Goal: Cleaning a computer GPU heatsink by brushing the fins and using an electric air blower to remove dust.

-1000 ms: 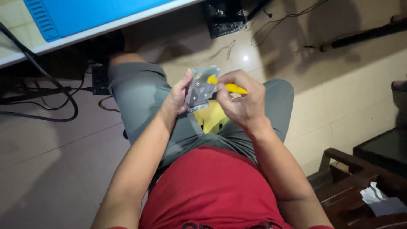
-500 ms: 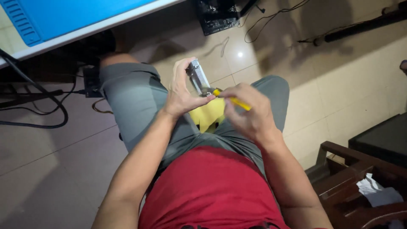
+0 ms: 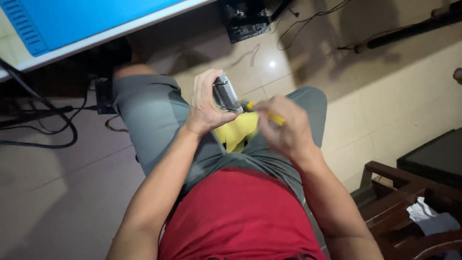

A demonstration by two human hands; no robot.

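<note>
1. Tiled floor (image 3: 385, 96) fills the background, with a table (image 3: 120, 31) at the far left carrying a blue mat (image 3: 86, 17), black cables (image 3: 43, 120) trailing below it, and a dark wooden chair (image 3: 399, 192) at the near right.
2. Seated, the person works over the lap, above grey shorts (image 3: 154, 115) and a red shirt (image 3: 236, 216).
3. Left hand (image 3: 204, 103) is clenched around a small grey finned metal part (image 3: 227, 94), holding it upright over the lap, edge toward the camera.
4. Right hand (image 3: 284, 127) is blurred but grasps a thin yellow-handled tool (image 3: 267, 114), whose tip points left toward the lower edge of the part; whether it touches the part cannot be told.
5. Yellow cloth (image 3: 236, 135) lies on the lap just under both hands.
6. Judging from this, work on the part looks to be in its middle: part and tool are both in hand and brought together, nothing is set down, and no loose pieces show on the lap.
</note>
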